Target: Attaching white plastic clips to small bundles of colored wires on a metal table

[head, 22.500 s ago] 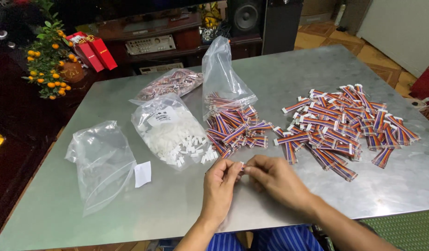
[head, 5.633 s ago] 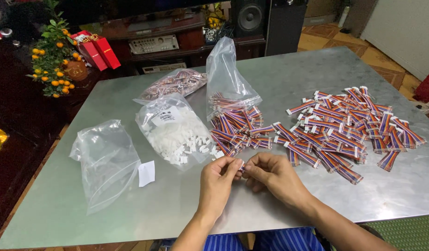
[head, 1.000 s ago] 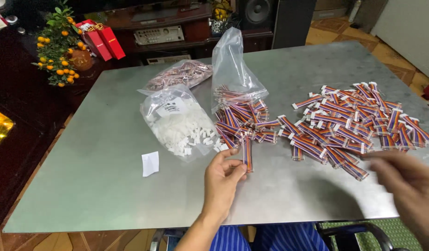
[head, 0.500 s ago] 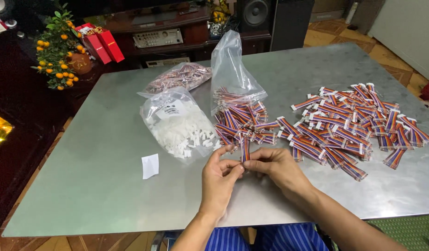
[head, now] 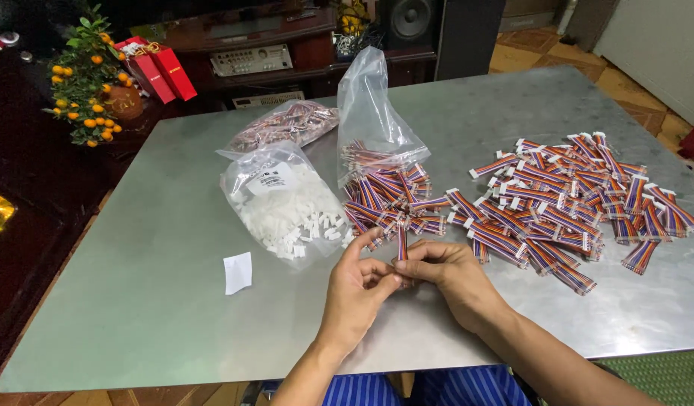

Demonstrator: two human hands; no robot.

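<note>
My left hand [head: 360, 289] and my right hand [head: 446, 280] meet near the front of the metal table [head: 174, 225], both pinching the lower end of one short striped ribbon cable [head: 402, 242] that stands upright between the fingers. Just beyond lies a heap of the same cables [head: 384, 197] spilling from an open clear bag [head: 373, 113]. Left of it, a clear bag of small white connector housings [head: 283, 207] lies open, with several loose pieces [head: 328, 228] at its mouth. A wide spread pile of cables [head: 572, 197] covers the table to the right.
A sealed bag of cables [head: 287, 124] lies further back. A small white paper slip [head: 237, 271] rests left of my hands. Beyond the table are a small orange-fruited tree [head: 87, 75], red boxes [head: 163, 71], audio equipment [head: 253, 59] and a speaker [head: 411, 19].
A second ago my right hand was out to the right, away from the cable; it has come back and now grips the cable together with my left hand.
</note>
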